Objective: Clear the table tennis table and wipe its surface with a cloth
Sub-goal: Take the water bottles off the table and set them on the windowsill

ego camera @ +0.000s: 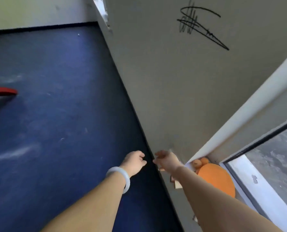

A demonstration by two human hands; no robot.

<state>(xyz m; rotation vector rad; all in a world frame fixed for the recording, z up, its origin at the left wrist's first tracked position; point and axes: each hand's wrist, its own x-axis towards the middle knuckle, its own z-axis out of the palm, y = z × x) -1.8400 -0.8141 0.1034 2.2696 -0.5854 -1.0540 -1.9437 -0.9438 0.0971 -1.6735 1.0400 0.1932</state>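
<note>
Both my arms reach forward and down toward the foot of a grey wall (181, 91). My left hand (134, 162), with a pale bangle (121, 179) on its wrist, hovers over the blue floor (59, 114) with fingers loosely curled and nothing in them. My right hand (166, 159) is just beside it, in front of the wall's base, fingers relaxed and holding nothing. The fingertips of the two hands almost meet. No table tennis table and no cloth are in view.
A red and black object (0, 96), blurred, juts in at the left edge. On the sill to the right lie an orange cushion-like thing (216, 180) and small orange balls or fruits (199, 162). Tan wooden pieces (177, 184) sit under my right forearm. A window (273, 158) fills the lower right.
</note>
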